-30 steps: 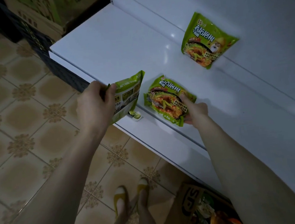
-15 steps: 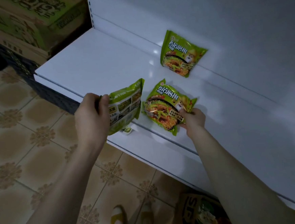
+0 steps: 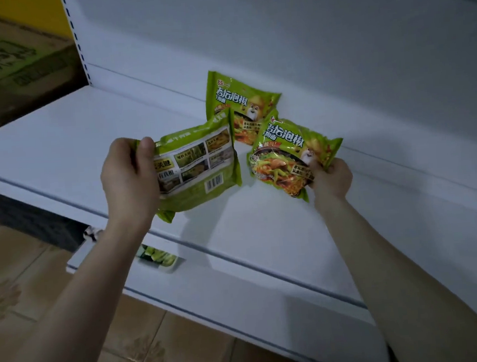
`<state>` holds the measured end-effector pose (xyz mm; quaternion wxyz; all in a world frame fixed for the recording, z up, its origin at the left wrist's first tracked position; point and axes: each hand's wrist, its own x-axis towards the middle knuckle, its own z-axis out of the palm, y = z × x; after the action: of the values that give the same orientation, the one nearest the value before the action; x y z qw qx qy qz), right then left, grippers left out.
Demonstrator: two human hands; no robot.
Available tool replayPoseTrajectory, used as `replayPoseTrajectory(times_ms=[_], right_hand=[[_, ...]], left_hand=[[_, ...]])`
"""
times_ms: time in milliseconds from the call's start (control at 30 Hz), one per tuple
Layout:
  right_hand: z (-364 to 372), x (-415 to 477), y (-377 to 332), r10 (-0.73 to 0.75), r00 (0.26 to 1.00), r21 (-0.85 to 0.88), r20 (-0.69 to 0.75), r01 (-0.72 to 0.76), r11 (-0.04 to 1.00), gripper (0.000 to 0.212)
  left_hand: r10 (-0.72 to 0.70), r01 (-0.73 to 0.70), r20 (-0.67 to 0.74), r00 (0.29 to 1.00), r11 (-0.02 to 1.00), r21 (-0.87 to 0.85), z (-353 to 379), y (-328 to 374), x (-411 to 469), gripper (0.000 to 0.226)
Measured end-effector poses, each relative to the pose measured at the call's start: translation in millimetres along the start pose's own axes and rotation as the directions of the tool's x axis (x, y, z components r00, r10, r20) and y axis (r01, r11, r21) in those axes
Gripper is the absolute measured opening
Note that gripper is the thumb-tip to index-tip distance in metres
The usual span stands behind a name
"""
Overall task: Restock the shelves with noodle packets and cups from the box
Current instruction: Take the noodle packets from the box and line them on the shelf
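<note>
Head view: left hand [image 3: 128, 178] on crinkly packet [image 3: 199, 166], right hand [image 3: 331, 177] on glossy packet [image 3: 284, 160].

Single view. We look through one wide-angle camera worn on the person's head, facing forward and steeply downward. Both forearms enter from the bottom edge and converge toward mid-frame, where we find the left hand [image 3: 130, 180] and the right hand [image 3: 331, 177] at arm's reach from the lens. The white shelf [image 3: 58, 155] crosses the frame diagonally from the left edge to the lower right. Its back panel [image 3: 305, 32] fills the upper half, the tiled floor [image 3: 25, 283] the lower left, and a carton [image 3: 8, 64] the upper left corner.
</note>
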<state>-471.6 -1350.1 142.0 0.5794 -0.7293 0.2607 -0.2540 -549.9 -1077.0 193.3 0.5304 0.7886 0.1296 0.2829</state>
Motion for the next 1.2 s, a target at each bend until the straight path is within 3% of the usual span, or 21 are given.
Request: replayPoseTrajectory(times_ms=[200, 467, 800, 967, 1200], right_hand=[[9, 42, 21, -0.163, 0.982, -0.051, -0.094, 0.159, 0.986, 0.017], [33, 79, 25, -0.245, 0.959, -0.063, -0.142, 0.238, 0.969, 0.023], [47, 101, 31, -0.245, 0.961, -0.056, -0.129, 0.240, 0.969, 0.028], [44, 107, 33, -0.223, 0.957, -0.038, -0.188, 0.219, 0.975, 0.026], [45, 113, 24, -0.199, 0.978, -0.151, -0.070, 0.186, 0.971, 0.032]], left_hand=[[0.030, -0.030, 0.016, 0.999, 0.999, -0.041, 40, -18, 0, 0.022], [0.057, -0.057, -0.002, 0.998, 0.998, -0.015, 61, -27, 1, 0.026], [0.042, -0.042, -0.012, 0.999, 0.999, 0.021, 68, -26, 11, 0.025], [0.020, -0.020, 0.001, 1.000, 1.000, -0.004, 71, -26, 13, 0.028], [0.016, -0.016, 0.017, 1.000, 1.000, 0.004, 76, -23, 13, 0.027]])
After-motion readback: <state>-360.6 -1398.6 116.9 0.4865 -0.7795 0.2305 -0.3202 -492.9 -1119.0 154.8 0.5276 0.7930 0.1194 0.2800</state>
